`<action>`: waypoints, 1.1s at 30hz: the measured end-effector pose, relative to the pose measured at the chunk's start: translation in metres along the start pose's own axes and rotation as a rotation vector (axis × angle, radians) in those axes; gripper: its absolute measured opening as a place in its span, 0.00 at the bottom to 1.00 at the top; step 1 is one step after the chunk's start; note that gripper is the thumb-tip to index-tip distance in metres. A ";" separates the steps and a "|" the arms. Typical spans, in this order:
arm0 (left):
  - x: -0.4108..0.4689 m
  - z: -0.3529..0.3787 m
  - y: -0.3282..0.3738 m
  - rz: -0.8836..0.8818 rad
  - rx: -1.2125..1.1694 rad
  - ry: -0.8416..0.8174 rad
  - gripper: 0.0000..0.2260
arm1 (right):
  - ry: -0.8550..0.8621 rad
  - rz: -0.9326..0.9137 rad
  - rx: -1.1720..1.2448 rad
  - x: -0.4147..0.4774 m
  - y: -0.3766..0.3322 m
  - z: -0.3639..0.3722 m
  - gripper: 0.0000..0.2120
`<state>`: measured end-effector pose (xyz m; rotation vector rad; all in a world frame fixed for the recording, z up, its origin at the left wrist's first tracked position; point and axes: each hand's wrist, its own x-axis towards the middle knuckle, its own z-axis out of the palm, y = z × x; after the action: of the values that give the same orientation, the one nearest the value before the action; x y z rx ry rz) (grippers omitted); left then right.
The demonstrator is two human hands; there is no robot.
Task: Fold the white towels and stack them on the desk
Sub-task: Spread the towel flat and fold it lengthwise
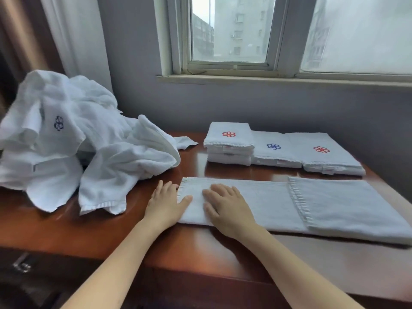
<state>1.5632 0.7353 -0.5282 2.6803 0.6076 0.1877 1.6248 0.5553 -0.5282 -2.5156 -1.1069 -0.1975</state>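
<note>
A long white towel point(278, 204) lies flat across the wooden desk point(111, 228), folded lengthwise, with its right end doubled over along a fringed hem. My left hand point(166, 205) lies at the towel's left edge, thumb on the cloth and fingers on the desk. My right hand point(225, 205) presses flat on the towel's left part with straight fingers. Behind it stand folded towels: a stack with a red logo point(229, 141), one with a blue logo point(275, 151), one with a red logo point(327, 157).
A heap of unfolded white towels point(73, 139) fills the desk's left side. The wall and a window sill point(267, 79) rise behind the desk. A drawer handle point(21, 265) shows below the desk's front edge at the left.
</note>
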 end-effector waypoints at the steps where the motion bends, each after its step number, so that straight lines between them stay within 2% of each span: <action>1: 0.003 -0.002 0.000 -0.009 -0.053 0.012 0.27 | 0.011 -0.009 -0.016 -0.001 0.000 0.002 0.16; 5: 0.012 -0.008 -0.001 -0.034 -0.131 -0.047 0.19 | 0.022 -0.026 -0.042 0.000 0.001 0.004 0.16; 8: 0.011 -0.010 0.001 -0.030 -0.169 0.006 0.13 | 0.019 -0.013 -0.012 0.000 0.001 0.003 0.16; 11: 0.008 -0.015 0.007 0.001 -0.225 0.053 0.11 | -0.003 0.012 0.053 0.000 0.002 0.002 0.17; 18: 0.008 -0.025 0.024 -0.040 -0.628 -0.061 0.10 | -0.100 0.099 0.237 0.005 0.006 -0.009 0.21; 20: 0.007 -0.027 0.029 -0.054 -0.759 -0.073 0.14 | -0.103 0.130 0.341 0.006 0.004 -0.015 0.21; 23: 0.003 -0.037 0.042 -0.034 -0.927 -0.026 0.17 | -0.073 0.225 0.679 0.006 -0.001 -0.032 0.19; 25: 0.001 -0.044 0.054 -0.029 -1.086 -0.142 0.15 | -0.056 0.248 0.853 0.005 -0.004 -0.047 0.16; 27: -0.001 -0.049 0.069 -0.014 -1.240 -0.280 0.20 | -0.054 0.257 1.000 0.003 -0.006 -0.064 0.11; 31: 0.001 -0.049 0.106 0.074 -1.339 -0.368 0.34 | -0.106 0.324 1.125 -0.003 0.003 -0.102 0.14; 33: 0.001 -0.044 0.129 0.138 -1.379 -0.431 0.37 | -0.092 0.310 1.111 -0.010 0.018 -0.119 0.11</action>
<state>1.6046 0.6429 -0.4363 1.3376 0.0468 0.0223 1.6343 0.4904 -0.4269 -1.6304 -0.5607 0.4937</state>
